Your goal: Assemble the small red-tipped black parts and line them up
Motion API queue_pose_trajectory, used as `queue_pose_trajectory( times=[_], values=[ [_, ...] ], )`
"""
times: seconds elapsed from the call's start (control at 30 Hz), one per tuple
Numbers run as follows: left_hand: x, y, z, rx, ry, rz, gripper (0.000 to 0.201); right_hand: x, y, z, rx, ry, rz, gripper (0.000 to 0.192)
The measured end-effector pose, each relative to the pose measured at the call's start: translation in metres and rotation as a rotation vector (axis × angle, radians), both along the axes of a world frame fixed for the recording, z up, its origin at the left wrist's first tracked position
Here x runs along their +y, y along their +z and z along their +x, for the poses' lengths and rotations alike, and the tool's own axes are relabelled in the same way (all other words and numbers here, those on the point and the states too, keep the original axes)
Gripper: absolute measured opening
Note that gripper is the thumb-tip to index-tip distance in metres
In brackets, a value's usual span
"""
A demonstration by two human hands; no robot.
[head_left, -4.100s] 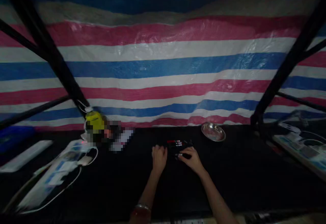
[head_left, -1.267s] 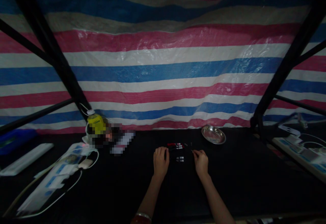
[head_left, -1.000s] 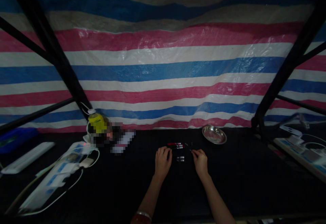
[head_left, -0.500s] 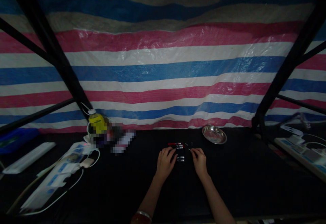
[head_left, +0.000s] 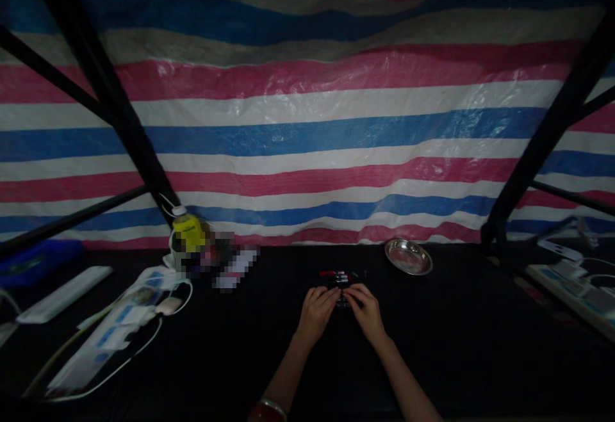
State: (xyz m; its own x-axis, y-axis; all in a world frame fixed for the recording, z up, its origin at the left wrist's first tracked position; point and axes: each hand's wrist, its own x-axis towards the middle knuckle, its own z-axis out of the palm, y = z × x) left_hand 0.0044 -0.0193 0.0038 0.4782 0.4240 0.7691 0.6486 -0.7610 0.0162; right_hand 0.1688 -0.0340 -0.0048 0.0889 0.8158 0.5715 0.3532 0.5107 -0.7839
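On the black table (head_left: 432,345), my left hand (head_left: 317,307) and my right hand (head_left: 365,310) have come together, fingertips meeting over a small dark part with silver ends (head_left: 343,299). The dim light hides how firmly either hand grips it. Just beyond the fingers lie thin red-and-black pen-like pieces (head_left: 334,275) and a couple of tiny dark bits (head_left: 359,274). A red bangle (head_left: 266,409) sits on my left wrist.
A shiny metal dish (head_left: 408,257) stands at the back right. A yellow-capped bottle (head_left: 188,233), a white power strip (head_left: 113,332) with cables and a white bar (head_left: 65,292) lie at left. More power strips (head_left: 571,284) sit at right. Black frame posts and a striped tarp stand behind.
Both hands slid inward and now meet at the small silver-ended part. Earlier the right hand pinched a thin piece farther right and the left rested apart from it.
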Motion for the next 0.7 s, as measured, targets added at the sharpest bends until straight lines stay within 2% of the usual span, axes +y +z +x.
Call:
queue_pose_trajectory(
  times=[0.17,0.27,0.4,0.57,0.7],
  values=[
    [0.000,0.000,0.000,-0.033,-0.013,-0.006,0.026,-0.001,0.001,-0.001,0.025,0.028,-0.019,0.019],
    [-0.001,0.000,0.001,-0.057,0.035,-0.035,0.025,0.000,0.005,0.001,0.092,0.016,-0.074,0.018],
    [-0.002,0.001,0.002,-0.085,0.089,-0.081,0.023,0.001,0.013,0.008,0.281,-0.002,-0.195,0.019],
    [-0.002,0.002,0.001,-0.090,0.079,-0.104,0.024,0.001,0.017,0.012,0.460,0.072,-0.456,0.027],
    [-0.001,0.002,0.000,-0.105,0.065,-0.091,0.023,0.003,0.013,0.012,0.515,0.090,-0.523,0.031]
  ],
)
